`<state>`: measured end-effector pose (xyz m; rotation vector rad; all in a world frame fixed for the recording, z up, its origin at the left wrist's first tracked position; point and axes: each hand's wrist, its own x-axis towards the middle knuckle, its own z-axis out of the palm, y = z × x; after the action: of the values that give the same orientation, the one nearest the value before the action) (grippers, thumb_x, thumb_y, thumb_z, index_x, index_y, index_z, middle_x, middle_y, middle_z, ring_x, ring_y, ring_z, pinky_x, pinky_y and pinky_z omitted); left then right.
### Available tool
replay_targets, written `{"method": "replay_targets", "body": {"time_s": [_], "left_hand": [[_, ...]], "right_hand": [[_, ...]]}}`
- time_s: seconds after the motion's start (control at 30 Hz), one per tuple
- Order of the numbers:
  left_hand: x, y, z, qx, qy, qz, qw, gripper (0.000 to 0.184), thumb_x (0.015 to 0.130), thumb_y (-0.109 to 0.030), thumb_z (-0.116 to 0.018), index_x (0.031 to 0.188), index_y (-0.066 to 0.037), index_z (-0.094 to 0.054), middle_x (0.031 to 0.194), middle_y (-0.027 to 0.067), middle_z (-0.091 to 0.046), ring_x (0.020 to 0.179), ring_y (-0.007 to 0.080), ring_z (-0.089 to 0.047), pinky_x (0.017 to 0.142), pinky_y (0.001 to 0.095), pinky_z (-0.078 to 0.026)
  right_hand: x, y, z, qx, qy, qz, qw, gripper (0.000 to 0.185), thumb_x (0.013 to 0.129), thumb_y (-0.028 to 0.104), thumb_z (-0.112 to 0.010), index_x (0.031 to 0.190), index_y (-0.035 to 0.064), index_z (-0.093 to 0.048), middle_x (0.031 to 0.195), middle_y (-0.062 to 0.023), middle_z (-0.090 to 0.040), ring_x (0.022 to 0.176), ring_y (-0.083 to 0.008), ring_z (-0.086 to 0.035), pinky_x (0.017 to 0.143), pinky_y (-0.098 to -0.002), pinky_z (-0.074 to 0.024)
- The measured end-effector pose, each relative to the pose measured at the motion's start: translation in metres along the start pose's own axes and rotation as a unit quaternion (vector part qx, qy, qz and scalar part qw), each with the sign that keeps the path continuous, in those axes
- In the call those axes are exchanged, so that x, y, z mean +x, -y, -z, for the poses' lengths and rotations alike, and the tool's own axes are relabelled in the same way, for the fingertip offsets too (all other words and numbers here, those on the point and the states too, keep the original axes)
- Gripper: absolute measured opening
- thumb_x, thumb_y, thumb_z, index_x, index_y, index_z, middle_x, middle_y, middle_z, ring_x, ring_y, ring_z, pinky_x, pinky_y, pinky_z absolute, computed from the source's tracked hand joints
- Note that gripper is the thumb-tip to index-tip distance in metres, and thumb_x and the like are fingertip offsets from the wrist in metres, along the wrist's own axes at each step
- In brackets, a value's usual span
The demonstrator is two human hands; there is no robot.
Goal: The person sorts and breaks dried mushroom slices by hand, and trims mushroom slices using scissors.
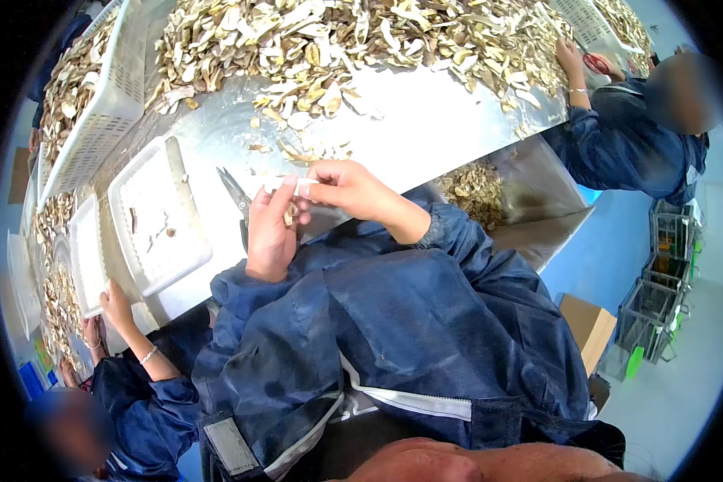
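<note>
My left hand [271, 229] and my right hand [349, 191] meet above the near edge of the metal table. Between their fingertips they pinch a small pale mushroom slice [301, 185]. Another brownish mushroom piece [290, 214] shows against the curled fingers of my left hand. A pair of dark scissors [234, 191] lies on the table just left of my left hand. A few loose slices [317, 151] rest on the metal beyond my hands, in front of the large heap of dried mushroom slices [297, 48].
White trays [203, 255] stand on the left, one with a few scraps. Behind them rises a perforated crate [96, 120] full of slices. A bin [550, 189] of pieces sits below the table's right edge. Co-workers [635, 136] work at right and lower left, one hand touching a tray.
</note>
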<state>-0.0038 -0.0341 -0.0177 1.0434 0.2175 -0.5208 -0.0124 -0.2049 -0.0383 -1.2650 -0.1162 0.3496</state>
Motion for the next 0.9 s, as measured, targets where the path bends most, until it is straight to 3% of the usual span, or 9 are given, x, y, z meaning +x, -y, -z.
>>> {"method": "replay_targets", "body": {"time_s": [0.23, 0.33, 0.37, 0.43, 0.53, 0.67, 0.77, 0.87, 0.9], "left_hand": [[-0.001, -0.001, 0.001, -0.035, -0.013, 0.012, 0.999, 0.014, 0.097, -0.017, -0.063, 0.106, -0.007, -0.059, 0.087, 0.0014, -0.062, 0.070, 0.0100, -0.057, 0.056, 0.0245, -0.044], [0.000, -0.006, 0.006, -0.045, -0.045, 0.000, 0.998, 0.015, 0.096, -0.018, -0.064, 0.107, -0.009, -0.058, 0.084, 0.0031, -0.059, 0.070, 0.0134, -0.057, 0.056, 0.0264, -0.043], [0.000, -0.007, 0.007, -0.054, -0.044, -0.003, 0.998, 0.014, 0.096, -0.018, -0.063, 0.105, -0.009, -0.058, 0.084, 0.0032, -0.059, 0.070, 0.0136, -0.057, 0.056, 0.0264, -0.043], [0.000, -0.006, 0.011, -0.071, -0.044, -0.007, 0.996, 0.013, 0.097, -0.020, -0.061, 0.103, -0.009, -0.058, 0.084, 0.0034, -0.058, 0.071, 0.0139, -0.056, 0.056, 0.0264, -0.043], [0.002, -0.002, 0.010, -0.097, -0.006, 0.024, 0.995, 0.019, 0.101, -0.027, -0.056, 0.095, -0.008, -0.057, 0.085, 0.0052, -0.059, 0.072, 0.0164, -0.058, 0.057, 0.0286, -0.044], [0.001, 0.000, 0.006, -0.094, 0.014, 0.053, 0.994, 0.023, 0.102, -0.029, -0.052, 0.094, -0.008, -0.056, 0.085, 0.0070, -0.060, 0.074, 0.0189, -0.060, 0.058, 0.0304, -0.046], [-0.002, -0.003, 0.011, -0.075, 0.010, 0.059, 0.995, 0.021, 0.103, -0.027, -0.051, 0.098, -0.007, -0.057, 0.087, 0.0074, -0.061, 0.076, 0.0196, -0.062, 0.059, 0.0303, -0.048], [-0.002, -0.003, 0.014, -0.055, -0.003, 0.053, 0.997, 0.023, 0.103, -0.025, -0.050, 0.113, -0.005, -0.056, 0.088, 0.0079, -0.062, 0.078, 0.0193, -0.062, 0.060, 0.0299, -0.048], [-0.002, -0.004, 0.013, -0.045, 0.003, 0.046, 0.998, 0.025, 0.103, -0.024, -0.050, 0.117, -0.004, -0.054, 0.089, 0.0082, -0.062, 0.079, 0.0191, -0.063, 0.060, 0.0298, -0.049]], "right_hand": [[-0.007, 0.008, 0.007, -0.002, 0.026, 0.016, 1.000, 0.015, 0.097, 0.016, -0.064, 0.098, 0.0013, -0.067, 0.091, -0.0014, -0.068, 0.085, -0.0080, -0.061, 0.076, -0.0242, -0.0478], [-0.008, 0.011, 0.033, -0.107, -0.037, 0.050, 0.992, 0.016, 0.097, 0.016, -0.064, 0.100, 0.0011, -0.068, 0.092, -0.0009, -0.068, 0.085, -0.0074, -0.060, 0.074, -0.0243, -0.0482], [-0.010, 0.016, 0.045, -0.163, -0.112, 0.017, 0.980, 0.017, 0.092, 0.014, -0.069, 0.103, 0.0016, -0.070, 0.087, -0.0022, -0.066, 0.081, -0.0091, -0.061, 0.071, -0.0246, -0.0490], [-0.014, 0.035, 0.066, -0.434, -0.219, 0.074, 0.871, 0.021, 0.086, 0.015, -0.071, 0.104, 0.0035, -0.071, 0.085, -0.0078, -0.065, 0.076, -0.0172, -0.065, 0.069, -0.0289, -0.0512], [-0.004, 0.041, 0.081, -0.559, -0.285, 0.100, 0.772, 0.020, 0.081, 0.019, -0.071, 0.095, 0.0059, -0.074, 0.083, -0.0134, -0.063, 0.077, -0.0274, -0.064, 0.073, -0.0362, -0.0515], [0.036, 0.020, 0.094, -0.654, -0.344, 0.172, 0.651, 0.014, 0.077, 0.022, -0.071, 0.071, 0.0086, -0.071, 0.082, -0.0089, -0.061, 0.083, -0.0268, -0.059, 0.075, -0.0433, -0.0445], [0.041, 0.018, 0.092, -0.671, -0.326, 0.147, 0.649, 0.014, 0.077, 0.021, -0.071, 0.072, 0.0083, -0.071, 0.079, -0.0082, -0.061, 0.086, -0.0263, -0.059, 0.077, -0.0436, -0.0429], [0.031, 0.023, 0.085, -0.625, -0.296, 0.153, 0.706, 0.014, 0.078, 0.020, -0.072, 0.076, 0.0056, -0.072, 0.082, -0.0122, -0.062, 0.081, -0.0300, -0.060, 0.077, -0.0395, -0.0483], [0.026, 0.027, 0.083, -0.567, -0.287, 0.128, 0.761, 0.015, 0.080, 0.020, -0.072, 0.078, 0.0051, -0.072, 0.082, -0.0108, -0.062, 0.080, -0.0272, -0.060, 0.075, -0.0374, -0.0483]]}}
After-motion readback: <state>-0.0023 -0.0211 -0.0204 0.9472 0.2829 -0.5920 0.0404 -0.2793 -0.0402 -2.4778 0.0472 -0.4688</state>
